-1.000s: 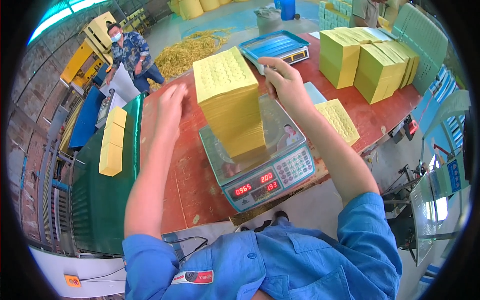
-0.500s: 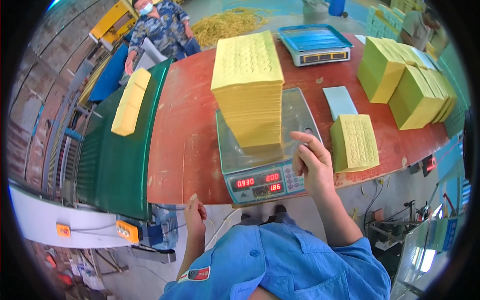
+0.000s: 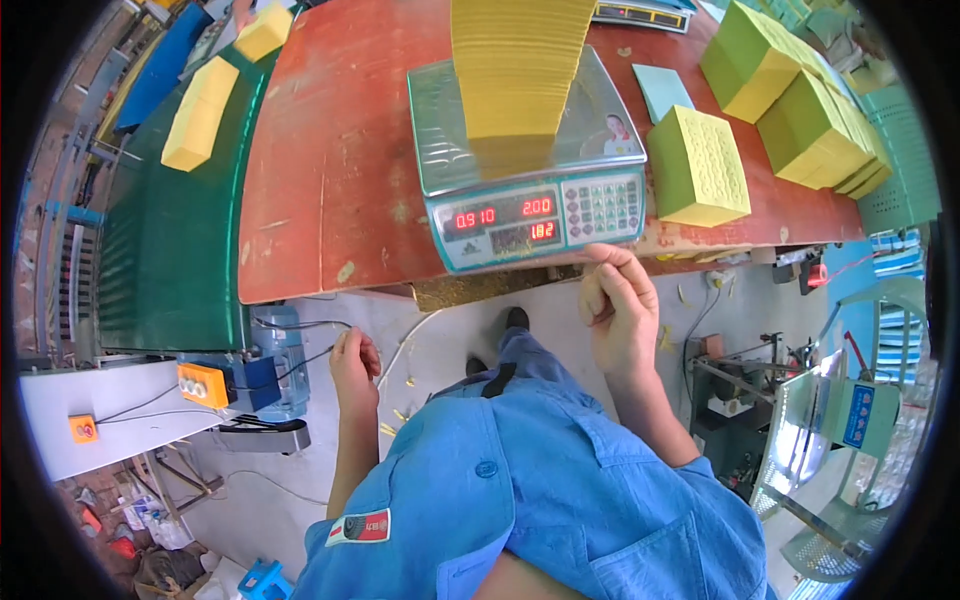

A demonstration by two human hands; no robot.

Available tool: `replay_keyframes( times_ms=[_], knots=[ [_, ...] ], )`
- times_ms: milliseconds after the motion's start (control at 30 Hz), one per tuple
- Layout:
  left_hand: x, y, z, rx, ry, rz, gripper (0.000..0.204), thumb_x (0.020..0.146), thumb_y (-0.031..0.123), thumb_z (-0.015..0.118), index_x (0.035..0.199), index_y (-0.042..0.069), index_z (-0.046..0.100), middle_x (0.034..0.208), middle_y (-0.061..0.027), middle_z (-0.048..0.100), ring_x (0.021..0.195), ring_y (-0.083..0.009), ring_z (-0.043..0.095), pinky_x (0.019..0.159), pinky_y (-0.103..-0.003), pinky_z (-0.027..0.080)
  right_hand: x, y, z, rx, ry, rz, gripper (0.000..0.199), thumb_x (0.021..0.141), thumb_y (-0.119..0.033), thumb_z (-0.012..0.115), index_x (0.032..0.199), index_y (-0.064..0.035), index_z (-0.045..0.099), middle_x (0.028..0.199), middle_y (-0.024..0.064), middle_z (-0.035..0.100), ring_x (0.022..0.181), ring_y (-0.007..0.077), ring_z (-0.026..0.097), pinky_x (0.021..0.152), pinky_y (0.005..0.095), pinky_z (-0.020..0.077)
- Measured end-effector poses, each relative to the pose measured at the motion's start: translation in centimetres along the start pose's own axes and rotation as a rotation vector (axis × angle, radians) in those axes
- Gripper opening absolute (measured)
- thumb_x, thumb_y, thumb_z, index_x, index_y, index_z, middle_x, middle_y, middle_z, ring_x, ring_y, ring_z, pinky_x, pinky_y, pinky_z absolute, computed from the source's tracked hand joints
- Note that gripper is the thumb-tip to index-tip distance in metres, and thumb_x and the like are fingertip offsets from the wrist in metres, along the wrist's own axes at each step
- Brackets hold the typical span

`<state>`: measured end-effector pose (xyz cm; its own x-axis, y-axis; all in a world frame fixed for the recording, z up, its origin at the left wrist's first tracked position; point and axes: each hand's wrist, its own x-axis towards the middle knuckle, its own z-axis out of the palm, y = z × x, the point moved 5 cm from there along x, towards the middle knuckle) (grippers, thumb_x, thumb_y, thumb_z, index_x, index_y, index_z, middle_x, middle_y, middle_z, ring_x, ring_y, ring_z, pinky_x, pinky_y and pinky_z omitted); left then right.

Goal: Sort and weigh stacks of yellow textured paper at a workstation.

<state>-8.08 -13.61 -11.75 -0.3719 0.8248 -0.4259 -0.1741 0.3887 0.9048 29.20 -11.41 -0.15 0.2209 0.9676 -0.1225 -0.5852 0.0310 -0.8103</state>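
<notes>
A tall stack of yellow paper sheets (image 3: 517, 62) stands on the steel pan of an electronic weighing scale (image 3: 528, 180), whose red digits are lit. The scale sits near the front edge of a red-brown table (image 3: 325, 170). My right hand (image 3: 618, 308) hangs just below the table edge under the scale's keypad, fingers loosely curled and holding nothing. My left hand (image 3: 354, 363) is lowered beside my body, below the table, fingers curled and holding nothing. Neither hand touches the scale or the paper.
Yellow-green paper stacks (image 3: 698, 165) lie to the right of the scale, with larger ones (image 3: 800, 110) behind. A green conveyor belt (image 3: 165, 230) at the left carries yellow bundles (image 3: 200, 112). An orange button box (image 3: 203, 384) and cables sit below it. A metal frame stand (image 3: 850, 420) is at the right.
My right hand has come off the scale's front and dropped below the table edge. My left hand stays low at my side. The view has tilted further down.
</notes>
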Motion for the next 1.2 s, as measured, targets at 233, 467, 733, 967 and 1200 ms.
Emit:
replay_keyframes(
  times_ms=[233, 467, 733, 967, 1200],
  knots=[
    [-2.2, -3.4, -2.4, 0.013, -0.054, -0.120, 0.026, 0.095, 0.025, 0.055, 0.073, 0.010, 0.054, 0.054, -0.0003, 0.047, 0.043, -0.0082, 0.041, 0.040, -0.023, 0.029, -6.0, 1.1, -0.3, 0.020, 0.111, 0.024, 0.021, 0.100, -0.006, 0.048, 0.115, 0.0009, 0.060, 0.064, -0.0008, 0.046, 0.054, 0.0070, 0.039, 0.049, 0.0230, 0.0338],
    [-2.3, 0.0, 1.1, 0.006, -0.170, -0.004, 0.026, 0.096, 0.027, 0.056, 0.076, 0.009, 0.055, 0.056, -0.0003, 0.048, 0.045, -0.0084, 0.043, 0.042, -0.023, 0.031, -6.6, 0.1, -2.4, 0.021, 0.135, 0.007, 0.020, 0.100, -0.008, 0.048, 0.113, -0.0001, 0.061, 0.064, -0.0002, 0.047, 0.054, 0.0076, 0.040, 0.050, 0.0233, 0.0343],
    [-0.3, 11.2, 11.5, -0.014, -0.316, 0.250, 0.026, 0.099, 0.029, 0.053, 0.087, 0.007, 0.061, 0.063, -0.0033, 0.058, 0.052, -0.0096, 0.051, 0.047, -0.024, 0.036, -1.2, -2.1, -3.5, -0.035, 0.015, 0.034, 0.018, 0.098, -0.005, 0.048, 0.108, 0.0017, 0.062, 0.064, 0.0011, 0.050, 0.053, 0.0086, 0.043, 0.049, 0.0233, 0.0353],
    [2.7, 29.5, 24.7, -0.100, -0.431, 0.440, 0.064, 0.099, 0.049, 0.047, 0.140, 0.001, 0.040, 0.132, -0.0176, 0.053, 0.120, -0.0257, 0.053, 0.097, -0.043, 0.045, 13.3, -7.8, -0.6, -0.326, -0.151, -0.261, 0.026, 0.098, -0.013, 0.050, 0.118, 0.0014, 0.060, 0.093, 0.0059, 0.061, 0.088, 0.0130, 0.057, 0.079, 0.0271, 0.0441],
    [7.9, 36.6, 31.9, 0.087, -0.500, 0.185, 0.063, 0.094, 0.051, 0.056, 0.134, 0.003, 0.051, 0.125, -0.0107, 0.062, 0.114, -0.0208, 0.058, 0.097, -0.036, 0.045, 29.3, -4.0, 6.1, -0.104, -0.003, -0.286, 0.045, 0.102, -0.028, 0.046, 0.135, 0.0029, 0.049, 0.136, 0.0147, 0.055, 0.126, 0.0213, 0.050, 0.105, 0.0324, 0.0376]
  ],
)
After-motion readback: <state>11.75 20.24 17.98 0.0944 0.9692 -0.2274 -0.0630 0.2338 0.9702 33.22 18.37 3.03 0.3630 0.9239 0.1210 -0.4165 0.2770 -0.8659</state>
